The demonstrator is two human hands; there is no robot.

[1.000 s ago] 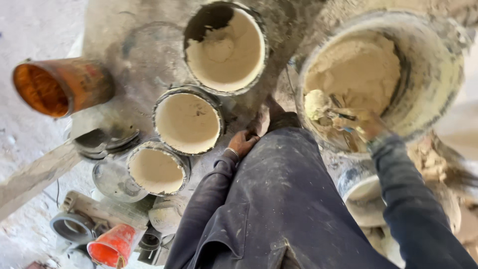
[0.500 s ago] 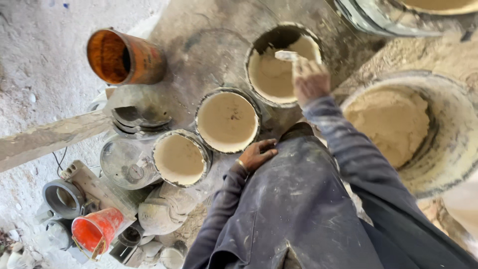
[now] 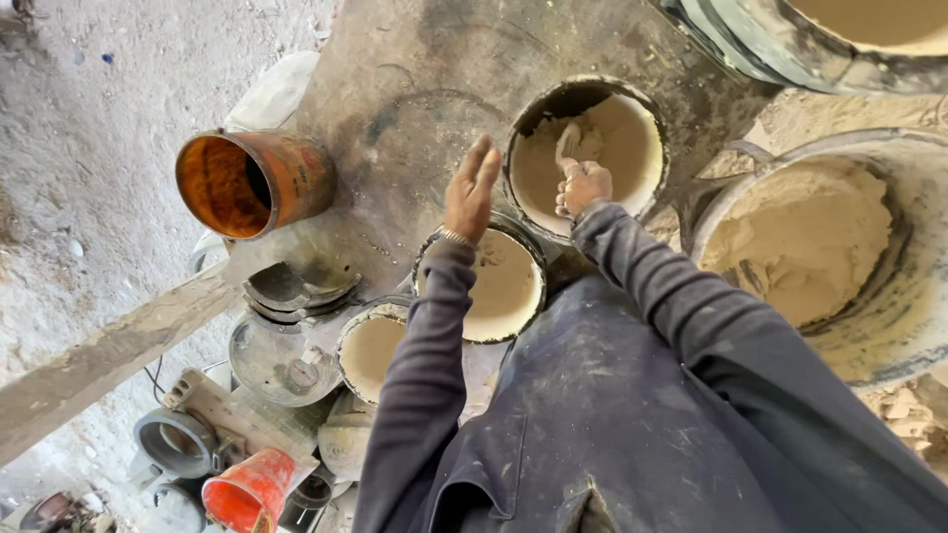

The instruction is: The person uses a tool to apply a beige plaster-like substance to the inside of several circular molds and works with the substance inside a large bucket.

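Dusty dark cloth, the person's apron (image 3: 632,434) and two long sleeves, fills the near foreground as both arms reach out over a row of round moulds set on a stained board (image 3: 415,89).

Three moulds sit in a line running away from the body. The nearest mould (image 3: 370,345) and the middle mould (image 3: 499,291) are each filled level with smooth pale plaster. The far mould (image 3: 592,148) is only partly filled, its paste lumpy and its inner wall dark on the upper left side.

The left hand (image 3: 471,190) hangs open and flat, fingers together and edge-on, just left of the far mould's rim and above the middle one, holding nothing. The right hand (image 3: 583,186) is closed around a small plaster-caked tool (image 3: 568,146), whose tip is in the paste inside the far mould; what kind of tool it is cannot be told.

To the right stands one big tub (image 3: 889,316) with a heap of the same pale paste. A second big tub (image 3: 839,39) is cut off by the top edge.

To the left, one rusty orange can (image 3: 257,183) lies on its side on the board, mouth toward the camera. Below it sit grey metal lids (image 3: 281,355), a wooden plank (image 3: 109,355) and one small red cup (image 3: 247,494) on gravelly ground.
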